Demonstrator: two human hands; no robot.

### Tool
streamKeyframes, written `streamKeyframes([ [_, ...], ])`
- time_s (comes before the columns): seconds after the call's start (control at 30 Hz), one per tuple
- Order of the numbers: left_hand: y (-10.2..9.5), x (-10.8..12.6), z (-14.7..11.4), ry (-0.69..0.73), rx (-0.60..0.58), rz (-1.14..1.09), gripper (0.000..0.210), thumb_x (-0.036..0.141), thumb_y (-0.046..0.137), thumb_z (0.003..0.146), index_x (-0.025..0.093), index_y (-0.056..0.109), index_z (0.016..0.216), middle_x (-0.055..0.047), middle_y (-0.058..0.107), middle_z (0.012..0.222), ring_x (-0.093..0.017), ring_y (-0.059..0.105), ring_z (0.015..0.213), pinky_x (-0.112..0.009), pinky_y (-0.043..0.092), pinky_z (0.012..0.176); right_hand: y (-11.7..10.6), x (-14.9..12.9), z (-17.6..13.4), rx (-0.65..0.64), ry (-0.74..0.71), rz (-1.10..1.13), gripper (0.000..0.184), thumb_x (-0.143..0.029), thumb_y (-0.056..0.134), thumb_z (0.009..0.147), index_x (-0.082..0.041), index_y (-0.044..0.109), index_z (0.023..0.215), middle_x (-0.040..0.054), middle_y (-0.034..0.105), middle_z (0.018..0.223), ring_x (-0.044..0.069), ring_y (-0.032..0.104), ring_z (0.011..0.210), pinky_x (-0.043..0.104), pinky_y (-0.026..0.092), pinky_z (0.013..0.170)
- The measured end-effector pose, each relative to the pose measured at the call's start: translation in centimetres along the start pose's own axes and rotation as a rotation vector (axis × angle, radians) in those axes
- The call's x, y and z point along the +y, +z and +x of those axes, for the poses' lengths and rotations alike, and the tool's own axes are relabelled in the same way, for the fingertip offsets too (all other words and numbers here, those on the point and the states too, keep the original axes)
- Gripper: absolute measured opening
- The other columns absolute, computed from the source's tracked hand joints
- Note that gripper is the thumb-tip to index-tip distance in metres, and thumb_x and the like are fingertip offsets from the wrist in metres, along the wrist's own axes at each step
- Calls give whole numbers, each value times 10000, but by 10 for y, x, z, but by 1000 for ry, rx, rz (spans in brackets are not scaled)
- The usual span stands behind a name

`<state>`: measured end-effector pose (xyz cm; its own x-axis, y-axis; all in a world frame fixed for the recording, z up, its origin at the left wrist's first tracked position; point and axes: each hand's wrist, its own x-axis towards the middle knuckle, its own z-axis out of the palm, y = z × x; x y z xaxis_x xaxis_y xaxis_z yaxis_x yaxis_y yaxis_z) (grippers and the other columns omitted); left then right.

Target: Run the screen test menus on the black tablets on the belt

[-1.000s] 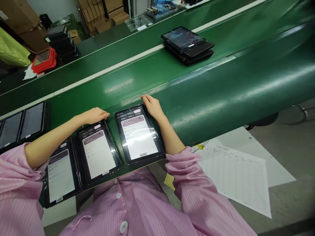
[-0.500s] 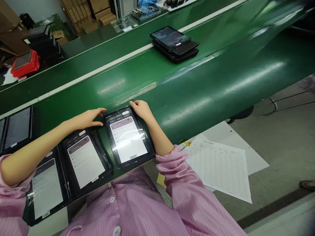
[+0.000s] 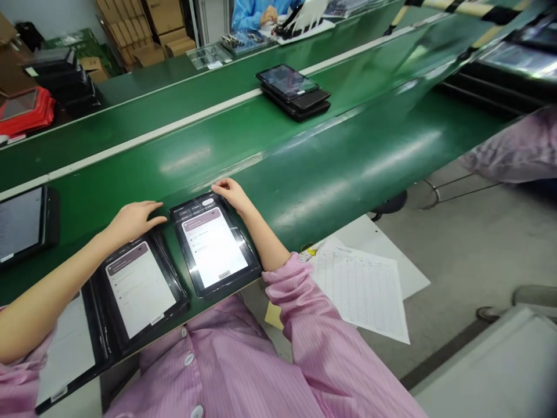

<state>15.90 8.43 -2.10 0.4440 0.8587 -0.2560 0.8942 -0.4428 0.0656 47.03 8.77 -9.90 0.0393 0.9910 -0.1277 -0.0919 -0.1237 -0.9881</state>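
Three lit tablets lie near the front edge of the green work surface. At the upper right corner of the rightmost tablet [image 3: 217,249], my right hand [image 3: 232,194] has its fingers curled, gripping the edge by the top. My left hand [image 3: 134,220] is over the top end of the middle tablet [image 3: 141,287], with its thumb and fingers stretched out and apart, holding nothing. Its fingertips point toward the rightmost tablet, with a small gap between. Partly hidden under my left forearm is the third tablet [image 3: 72,342]. All three screens show a white page with a dark purple panel.
Another tablet [image 3: 21,223] lies at the far left. A stack of tablets [image 3: 293,93] sits on the green belt [image 3: 187,157]. Printed sheets [image 3: 361,284] stick out below the front edge. A person in blue sleeves [image 3: 248,14] works across; a striped barrier [image 3: 461,8] stands upper right.
The view has turned slightly to the right, bringing in the blue-sleeved person and the striped barrier. My left hand has drawn back a little from the rightmost tablet; my right hand stays at its corner.
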Motion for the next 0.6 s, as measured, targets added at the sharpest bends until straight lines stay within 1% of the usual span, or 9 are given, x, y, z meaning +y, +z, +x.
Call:
streamKeyframes([
  [0.07, -6, -18, -10, -169, -138, -73, 667, 634, 390, 894, 167, 698, 1257, -129, 671, 1325, -344, 621, 1226, -432, 485, 1040, 2, 7, 2, 39, -28, -68, 643, -543, 825, 552, -203, 527, 1010, 55, 617, 1053, 205, 597, 982, 373, 493, 934],
  [0.1, -8, -27, -16, -206, -216, -136, 661, 637, 392, 880, 178, 720, 1225, -111, 694, 1292, -333, 646, 1188, -402, 505, 1015, 3, 9, 2, 43, -39, -96, 713, -511, 840, 531, -211, 496, 1079, 66, 593, 1108, 209, 590, 999, 392, 497, 945],
  [0.13, -9, -35, -21, -204, -275, -204, 653, 641, 413, 859, 196, 726, 1220, -87, 700, 1286, -320, 657, 1171, -374, 510, 1008, 4, 12, 3, 41, -51, -133, 777, -484, 850, 512, -217, 465, 1132, 77, 568, 1147, 213, 585, 1010, 411, 500, 952],
  [0.17, -9, -41, -27, -174, -307, -266, 652, 643, 445, 835, 212, 715, 1243, -65, 693, 1303, -306, 657, 1174, -352, 505, 1015, 5, 13, 3, 41, -68, -177, 828, -458, 857, 491, -219, 441, 1167, 85, 548, 1170, 217, 581, 1014, 426, 502, 959],
  [0.2, -7, -45, -32, -133, -309, -317, 666, 642, 476, 813, 223, 689, 1284, -50, 678, 1330, -294, 649, 1190, -338, 492, 1031, 5, 15, 4, 46, -87, -222, 862, -434, 860, 472, -217, 426, 1185, 90, 535, 1177, 221, 578, 1014, 439, 501, 967],
  [0.27, -1, -48, -38, -76, -263, -377, 729, 643, 513, 782, 212, 627, 1359, -54, 648, 1374, -281, 624, 1228, -336, 458, 1072, 5, 17, 4, 59, -111, -275, 893, -414, 859, 448, -215, 412, 1195, 85, 527, 1158, 226, 576, 1008, 450, 499, 978],
  [0.4, 6, -53, -49, -59, -218, -473, 820, 674, 499, 800, 186, 517, 1459, -76, 562, 1472, -259, 561, 1310, -323, 410, 1118, -3, 18, 7, 60, -66, -180, 862, -542, 820, 506, -242, 390, 1191, 38, 540, 1069, 212, 602, 979, 418, 517, 947],
  [0.5, 4, -78, -71, -129, -226, -511, 819, 692, 458, 826, 195, 494, 1476, -70, 548, 1486, -251, 534, 1338, -320, 392, 1132, -12, 19, 10, 71, -22, -94, 785, -575, 800, 537, -272, 394, 1136, -1, 560, 998, 188, 627, 932, 360, 538, 892],
  [0.6, 3, -116, -112, -226, -279, -480, 826, 704, 509, 772, 196, 561, 1422, -77, 588, 1445, -268, 552, 1314, -317, 403, 1117, -15, 19, 12, 70, -2, -54, 734, -538, 809, 534, -290, 395, 1087, -35, 571, 924, 161, 639, 864, 312, 559, 836],
])
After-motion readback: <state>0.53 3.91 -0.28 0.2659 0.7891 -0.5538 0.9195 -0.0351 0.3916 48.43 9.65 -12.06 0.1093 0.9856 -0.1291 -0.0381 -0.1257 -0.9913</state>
